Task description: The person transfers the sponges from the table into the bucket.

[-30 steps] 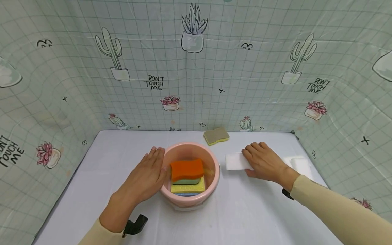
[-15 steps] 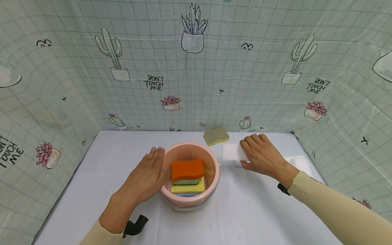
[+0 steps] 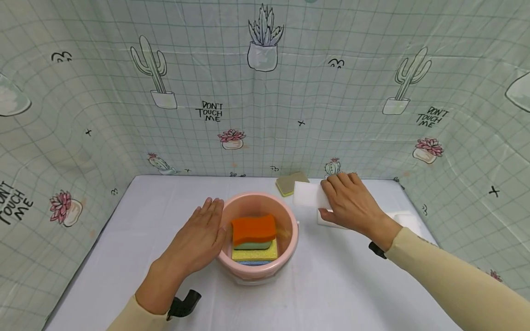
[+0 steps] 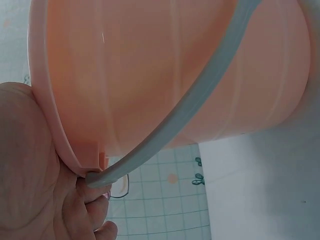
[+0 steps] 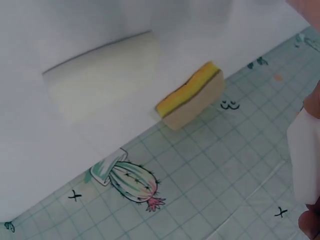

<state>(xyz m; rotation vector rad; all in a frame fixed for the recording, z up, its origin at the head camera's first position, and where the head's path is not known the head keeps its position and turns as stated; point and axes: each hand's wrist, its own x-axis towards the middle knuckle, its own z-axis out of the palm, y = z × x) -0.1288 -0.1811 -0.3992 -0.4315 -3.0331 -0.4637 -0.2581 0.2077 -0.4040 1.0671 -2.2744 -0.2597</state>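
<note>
My right hand (image 3: 354, 204) grips a white sponge block (image 3: 306, 195), held up above the table, right of the bucket. Below it, partly hidden by the hand, a second white block (image 3: 330, 221) lies flat. My left hand (image 3: 196, 239), fingers straight and together, rests against the left rim of a pink bucket (image 3: 293, 230). In the left wrist view the bucket's grey handle (image 4: 185, 112) hangs down beside that hand. Inside the bucket an orange sponge (image 3: 253, 229) lies on a green sponge (image 3: 252, 246), a yellow one (image 3: 254, 254) and a blue one (image 3: 254, 263).
At the table's back edge lies a yellow sponge with a brown-grey scouring side (image 3: 285, 185), partly behind the held block. More white material (image 3: 407, 220) lies on the table (image 3: 331, 280) at the right. A patterned curtain (image 3: 265, 101) closes off the back and sides.
My right hand has lifted the white sponge block and moved it up and slightly left, uncovering the second white block beneath. The left hand stays against the bucket.
</note>
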